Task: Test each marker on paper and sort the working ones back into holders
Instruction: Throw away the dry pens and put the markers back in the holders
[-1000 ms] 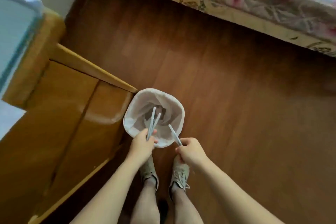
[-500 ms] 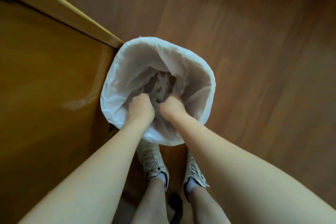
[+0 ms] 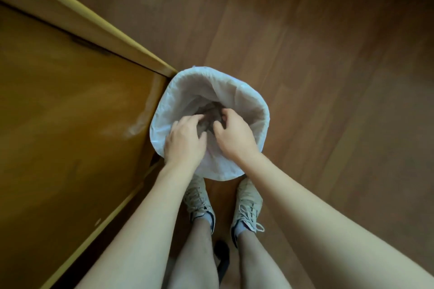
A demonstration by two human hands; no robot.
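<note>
A round bin lined with a white plastic bag (image 3: 249, 101) stands on the floor just in front of my feet. My left hand (image 3: 185, 139) and my right hand (image 3: 232, 135) both hover over its mouth, fingers loosely bent and pointing down into the bag, with nothing in either one. No marker shows in either hand. Dark crumpled contents (image 3: 212, 115) lie at the bottom of the bag between my fingertips; I cannot make out any marker among them.
A wooden cabinet (image 3: 70, 124) rises close on the left, its corner touching the bin. Brown wooden floorboards (image 3: 328, 77) spread to the right and beyond. My two laced shoes (image 3: 246, 204) stand right behind the bin.
A second ago my left hand held two markers and my right held one over the bin. Both hands went down into the bag, and now they are up near the rim without markers.
</note>
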